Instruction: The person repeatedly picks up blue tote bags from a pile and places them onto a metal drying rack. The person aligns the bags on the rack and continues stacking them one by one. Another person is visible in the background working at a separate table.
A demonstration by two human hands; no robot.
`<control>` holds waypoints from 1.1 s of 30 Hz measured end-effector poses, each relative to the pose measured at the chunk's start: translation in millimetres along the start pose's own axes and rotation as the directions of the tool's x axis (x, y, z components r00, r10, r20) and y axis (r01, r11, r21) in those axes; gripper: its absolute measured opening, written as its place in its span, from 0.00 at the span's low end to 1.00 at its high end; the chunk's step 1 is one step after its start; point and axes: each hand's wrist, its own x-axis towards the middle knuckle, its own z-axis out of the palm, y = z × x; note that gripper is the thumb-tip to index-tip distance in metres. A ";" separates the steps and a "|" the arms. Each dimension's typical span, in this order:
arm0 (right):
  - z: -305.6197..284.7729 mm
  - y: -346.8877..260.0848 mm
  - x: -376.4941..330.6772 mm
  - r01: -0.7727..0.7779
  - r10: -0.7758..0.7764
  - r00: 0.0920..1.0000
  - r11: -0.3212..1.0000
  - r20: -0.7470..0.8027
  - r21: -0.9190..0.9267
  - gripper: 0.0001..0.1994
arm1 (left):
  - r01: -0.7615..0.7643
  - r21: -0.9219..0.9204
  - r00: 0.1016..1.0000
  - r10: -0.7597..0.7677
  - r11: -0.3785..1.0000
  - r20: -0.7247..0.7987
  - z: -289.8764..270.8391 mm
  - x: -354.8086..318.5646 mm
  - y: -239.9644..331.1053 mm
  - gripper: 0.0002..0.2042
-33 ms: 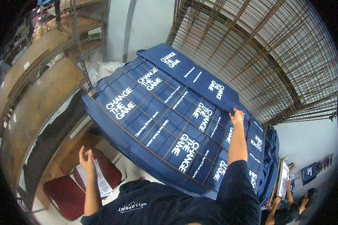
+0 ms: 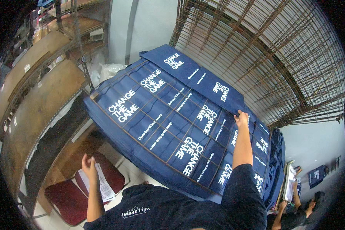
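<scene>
Hands (image 2: 242, 120) apart, right at navy fabric (image 2: 197, 81)

The space is bounded by a pale blue-grey wall (image 2: 153, 30). The left side is occupied by metal-framed shelving (image 2: 86, 73) fitted with brown boards (image 2: 46, 84). Brown wire racks (image 2: 270, 53) are positioned at the upper right. Dark red padded seating (image 2: 65, 201) is placed on a light tiled floor (image 2: 133, 176) near the shelving.

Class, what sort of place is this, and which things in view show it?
Probably a textile-printing workshop: navy fabric pieces bear repeated white lettering, and beside them are wire racks that could serve for drying.
</scene>
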 end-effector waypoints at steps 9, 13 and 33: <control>22.6 -11.3 -15.7 -0.048 0.050 0.991 0.999 -0.123 0.019 0.27 | 0.127 0.557 0.978 -0.199 0.821 0.070 -50.8 -36.1 -172.7 0.31; 4.2 -22.7 -12.0 -0.022 0.039 0.945 0.998 -0.324 0.056 0.33 | 0.206 0.545 0.909 -0.365 0.813 0.202 -30.4 -42.0 -147.7 0.33; -37.7 -17.6 -30.3 0.192 -0.387 0.789 0.893 -0.477 -0.407 0.37 | 0.326 0.583 0.766 -0.569 0.744 0.298 -79.1 -39.1 -220.0 0.31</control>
